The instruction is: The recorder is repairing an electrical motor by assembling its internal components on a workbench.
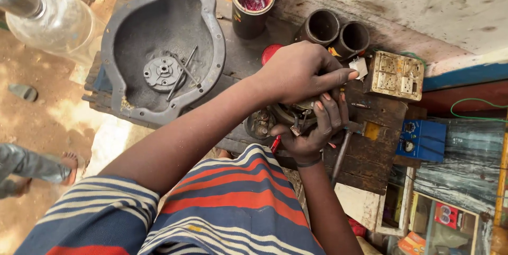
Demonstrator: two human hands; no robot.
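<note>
Workbench [370, 154]: both hands [304, 75] hide the motor part [262, 123].

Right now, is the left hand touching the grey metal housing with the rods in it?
Apart. The head view shows the left hand over the small motor part, with bare workbench between it and the grey housing.

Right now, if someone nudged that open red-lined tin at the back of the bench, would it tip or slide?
The tin stands upright, taller than wide, so a high push would probably tip it. It looks near-empty, with only red residue inside, so likely light. Standing close to the grey cast housing, it has little room to slide that way.
</note>
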